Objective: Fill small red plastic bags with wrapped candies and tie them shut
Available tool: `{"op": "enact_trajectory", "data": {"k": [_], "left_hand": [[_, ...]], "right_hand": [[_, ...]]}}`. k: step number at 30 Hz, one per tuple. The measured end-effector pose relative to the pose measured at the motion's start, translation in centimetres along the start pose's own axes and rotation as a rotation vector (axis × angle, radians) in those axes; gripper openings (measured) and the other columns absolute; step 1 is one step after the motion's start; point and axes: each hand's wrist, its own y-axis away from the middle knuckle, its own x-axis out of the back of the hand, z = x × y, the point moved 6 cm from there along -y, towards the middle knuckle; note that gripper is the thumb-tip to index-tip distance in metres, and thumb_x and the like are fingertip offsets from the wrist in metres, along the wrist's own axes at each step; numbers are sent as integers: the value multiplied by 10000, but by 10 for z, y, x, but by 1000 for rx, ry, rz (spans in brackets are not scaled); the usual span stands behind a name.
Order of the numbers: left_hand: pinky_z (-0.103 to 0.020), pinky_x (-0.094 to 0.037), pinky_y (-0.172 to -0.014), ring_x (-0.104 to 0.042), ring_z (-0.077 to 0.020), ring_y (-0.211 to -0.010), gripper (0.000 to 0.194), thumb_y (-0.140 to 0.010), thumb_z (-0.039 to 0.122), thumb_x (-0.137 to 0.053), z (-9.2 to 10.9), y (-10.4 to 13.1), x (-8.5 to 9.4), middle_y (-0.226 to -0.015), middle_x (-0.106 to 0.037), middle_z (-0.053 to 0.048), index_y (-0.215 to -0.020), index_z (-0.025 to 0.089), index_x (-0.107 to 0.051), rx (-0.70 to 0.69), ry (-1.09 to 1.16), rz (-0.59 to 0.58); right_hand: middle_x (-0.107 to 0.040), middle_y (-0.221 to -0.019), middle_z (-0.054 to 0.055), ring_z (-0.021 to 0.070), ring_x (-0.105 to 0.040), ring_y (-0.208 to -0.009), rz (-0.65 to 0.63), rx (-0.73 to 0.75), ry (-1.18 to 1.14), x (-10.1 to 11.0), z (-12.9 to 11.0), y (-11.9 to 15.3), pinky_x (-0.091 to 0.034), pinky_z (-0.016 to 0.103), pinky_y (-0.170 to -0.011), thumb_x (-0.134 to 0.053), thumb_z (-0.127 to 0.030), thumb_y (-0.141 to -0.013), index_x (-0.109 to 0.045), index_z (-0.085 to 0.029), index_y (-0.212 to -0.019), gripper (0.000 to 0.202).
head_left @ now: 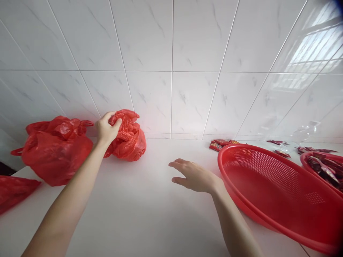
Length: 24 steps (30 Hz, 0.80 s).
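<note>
My left hand (107, 126) grips the gathered top of a red plastic bag (131, 142) near the tiled wall, its thumb pressed over the crumpled film. What the bag contains is hidden. To the right, my right hand (194, 175) hovers above the white surface with its fingers stretched out and nothing in it. Closest to that hand is a large red plastic basket (268, 185) with perforated sides; no contents show in the part I see.
A fuller red bag (56, 153) stands at the left, with more red plastic (16, 191) beside it. Small red packets (221, 144) lie behind the basket. At the far right are a clear plastic bottle (304, 135) and another red basket (305, 157) holding dark wrapped packets.
</note>
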Motion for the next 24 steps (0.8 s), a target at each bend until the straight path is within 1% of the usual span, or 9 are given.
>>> {"op": "enact_trajectory", "data": {"k": [3, 7, 9, 11, 14, 16, 20, 22, 24], "left_hand": [[-289, -509, -863, -630, -161, -917, 355, -885, 311, -582, 32, -3, 16, -1050, -695, -75, -1164, 97, -634, -97, 147, 171], [-305, -500, -933, -617, -167, -1032, 292, -913, 237, -531, 65, 2, 34, -1113, -644, -87, -1166, 94, -559, -177, 276, 423], [-327, -500, -961, -618, -178, -1081, 268, -926, 226, -500, 80, 8, 34, -1148, -629, -87, -1175, 127, -521, -182, 376, 458], [-347, -508, -970, -625, -196, -1112, 269, -935, 258, -497, 96, 20, 23, -1176, -632, -85, -1189, 171, -502, -116, 456, 356], [-370, -524, -967, -621, -219, -1169, 314, -959, 367, -462, 123, 54, -9, -1254, -629, -49, -1263, 286, -473, 23, 512, 35], [-390, -551, -912, -615, -245, -1191, 340, -955, 434, -457, 140, 81, -28, -1265, -639, -38, -1278, 329, -472, 75, 621, -111], [-419, -570, -837, -631, -258, -1165, 390, -915, 476, -509, 158, 116, -54, -1274, -643, -4, -1298, 414, -469, 133, 804, -281], [-425, -572, -817, -637, -262, -1148, 417, -889, 469, -524, 152, 119, -61, -1268, -644, 17, -1301, 437, -472, 184, 818, -294], [-416, -575, -780, -649, -266, -1117, 436, -864, 451, -510, 138, 117, -67, -1231, -658, 21, -1299, 424, -482, 254, 813, -283]], "right_hand": [[-532, -1399, 98, 260, -617, -1088, 71, 3, -20, 5, 0, 0, -483, 355, -831, -469, -400, -943, -464, -279, -1425, 497], [-521, -1413, 102, 249, -623, -1098, 152, 33, -56, 11, -1, -1, -491, 354, -861, -457, -426, -957, -415, -285, -1453, 517], [-494, -1442, 116, 265, -606, -1139, 225, 50, -93, 15, -2, -2, -485, 389, -903, -450, -483, -958, -336, -291, -1497, 584], [-440, -1490, 135, 274, -577, -1194, 348, 65, -194, 23, -4, -1, -468, 428, -956, -428, -543, -958, -195, -296, -1548, 681], [-350, -1550, 147, 270, -497, -1304, 530, 53, -440, 34, -1, 0, -458, 436, -997, -414, -584, -953, -24, -300, -1566, 780], [-396, -1519, 149, 271, -466, -1336, 609, 24, -568, 39, 4, 1, -468, 430, -991, -475, -577, -929, 6, -289, -1562, 846], [-622, -1244, 108, 238, -651, -1058, 711, 40, -735, 48, 13, 5, -540, 397, -868, -585, -440, -882, -109, -290, -1532, 819], [-650, -1169, 92, 222, -672, -971, 839, 21, -758, 55, 22, 12, -557, 375, -812, -566, -375, -877, -246, -285, -1479, 688], [-651, -1157, 98, 225, -661, -1001, 1032, -17, -736, 64, 32, 22, -550, 373, -837, -573, -343, -854, -372, -256, -1406, 594]]}}
